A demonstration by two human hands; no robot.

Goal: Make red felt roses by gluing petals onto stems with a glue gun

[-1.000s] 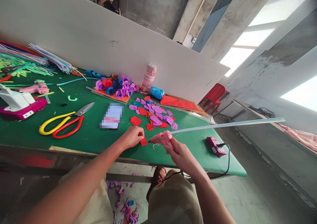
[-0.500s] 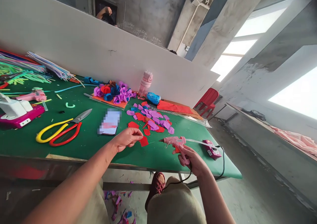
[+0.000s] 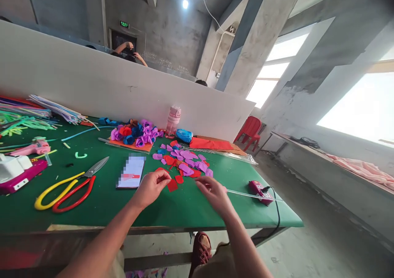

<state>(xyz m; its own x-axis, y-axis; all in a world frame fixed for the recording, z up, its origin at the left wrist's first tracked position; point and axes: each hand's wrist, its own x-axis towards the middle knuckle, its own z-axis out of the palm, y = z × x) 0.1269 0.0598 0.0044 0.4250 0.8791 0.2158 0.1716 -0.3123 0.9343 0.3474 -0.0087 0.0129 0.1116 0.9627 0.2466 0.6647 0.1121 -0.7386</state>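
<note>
My left hand pinches a red paper petal between thumb and fingertips, above the green table. Across from it is my right hand, its fingers loosely bent with the thumb slightly apart and nothing visible in them. The pink glue gun is mostly hidden behind that hand; its clear glue stick sticks out to the right. Loose purple petals and red petals lie just beyond both hands, one red petal between them. Left of my left hand lies a phone with a partly blurred screen.
Yellow-and-red-handled scissors lie at left, near another pink glue gun and a power strip. Finished paper flowers, a pink bottle and a blue pouch stand along the white partition. A corded purple box sits at right.
My right hand has let go of the glue gun's grip and moved left towards the petal. My left hand still holds the petal. The camera view has tilted upward.
</note>
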